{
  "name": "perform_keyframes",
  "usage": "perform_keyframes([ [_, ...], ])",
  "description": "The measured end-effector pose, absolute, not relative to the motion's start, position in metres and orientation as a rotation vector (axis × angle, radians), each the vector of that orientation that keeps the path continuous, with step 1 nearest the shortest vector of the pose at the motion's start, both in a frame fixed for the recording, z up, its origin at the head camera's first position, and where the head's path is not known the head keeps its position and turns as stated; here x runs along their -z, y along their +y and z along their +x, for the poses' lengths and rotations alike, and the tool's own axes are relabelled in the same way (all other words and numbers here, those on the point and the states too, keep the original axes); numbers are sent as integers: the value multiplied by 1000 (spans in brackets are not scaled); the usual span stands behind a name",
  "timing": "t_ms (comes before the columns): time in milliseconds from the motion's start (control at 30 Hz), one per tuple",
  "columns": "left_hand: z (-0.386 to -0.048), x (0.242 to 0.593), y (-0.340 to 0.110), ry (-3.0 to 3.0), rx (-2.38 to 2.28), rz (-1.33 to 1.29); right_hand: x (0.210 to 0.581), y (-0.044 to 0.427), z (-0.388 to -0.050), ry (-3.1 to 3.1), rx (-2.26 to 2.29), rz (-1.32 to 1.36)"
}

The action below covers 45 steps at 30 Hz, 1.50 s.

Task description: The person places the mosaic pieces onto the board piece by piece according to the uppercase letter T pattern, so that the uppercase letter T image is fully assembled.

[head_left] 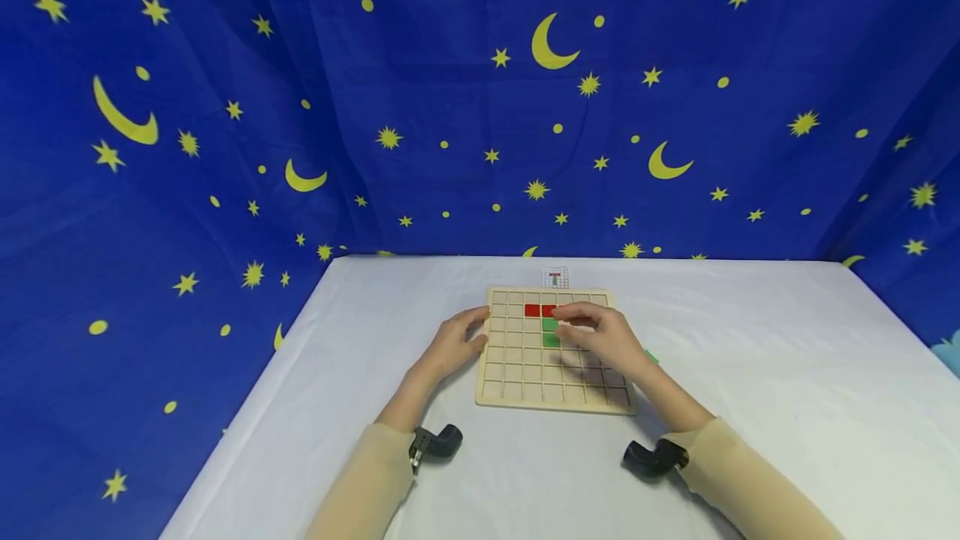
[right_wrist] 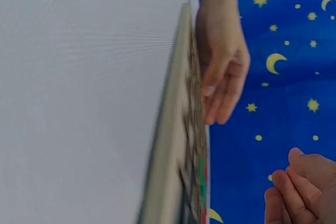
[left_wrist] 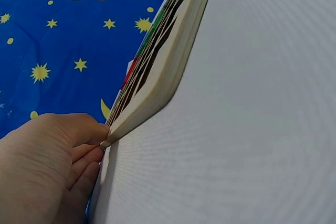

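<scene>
A wooden grid board lies flat on the table. Two red tiles show side by side in an upper row, and two green tiles run down below the right one. My left hand touches the board's left edge, its thumb and fingers lightly bent along the side, as the left wrist view also shows. Over the right half of the board hovers my right hand, thumb and fingertips near the tiles. No tile is visible between those fingers in the right wrist view. The hand hides some squares beneath it.
Just past the board's far edge lies a small card printed with a red and green T-shaped pattern. A green piece peeks out beside the right wrist. White cloth covers the table, and a blue star-patterned curtain surrounds it.
</scene>
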<state>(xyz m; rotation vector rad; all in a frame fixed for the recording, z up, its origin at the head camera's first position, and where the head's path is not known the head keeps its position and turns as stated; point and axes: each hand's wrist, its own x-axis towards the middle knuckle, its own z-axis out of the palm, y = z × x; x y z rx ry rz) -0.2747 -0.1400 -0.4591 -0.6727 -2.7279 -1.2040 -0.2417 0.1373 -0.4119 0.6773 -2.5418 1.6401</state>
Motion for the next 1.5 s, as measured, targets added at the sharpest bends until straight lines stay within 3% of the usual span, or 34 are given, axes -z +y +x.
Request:
perform_keyframes([
  [133,-276,461,-140,-2724,1198,-674,394,146,-232,-2547,-1665,677],
  [333,-276,461,-141,-2713,1193,-686,411,179,-241,-2573,-1623,587],
  [767,-277,462,-140,-2717,1213,-673,425,241,-222,-2619,-1486,356],
  [1500,-276,459,-139,-2741,1239,-646,444,260,-213,-2703,-1319,276],
])
